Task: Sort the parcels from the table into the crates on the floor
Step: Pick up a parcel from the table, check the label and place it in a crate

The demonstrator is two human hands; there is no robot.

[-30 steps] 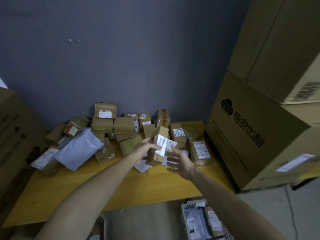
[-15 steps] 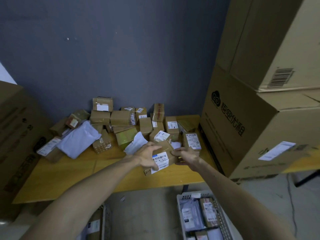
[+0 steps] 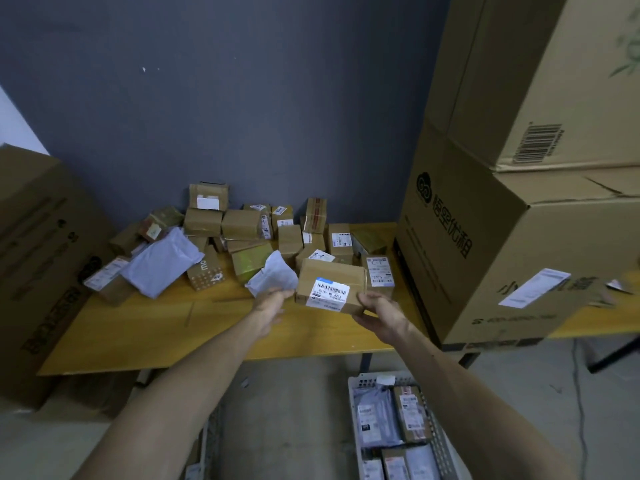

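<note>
Since half a second ago, the box (image 3: 330, 285) has turned label-up. Head view: long axis runs left-right over the table (image 3: 138, 327); right hand (image 3: 379, 311) grips its right end, left hand (image 3: 272, 301) holds the left. Crate (image 3: 446, 445) sits below, nearer the right arm.

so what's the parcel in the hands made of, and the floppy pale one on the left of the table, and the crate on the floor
Held parcel: brown corrugated cardboard by its look, matte, with a glossy white barcode label. Pale parcel: likely a soft plastic mailer, grey-white, wrinkled and slumped. Crate: probably rigid white plastic, its wall perforated in a grid.
</note>
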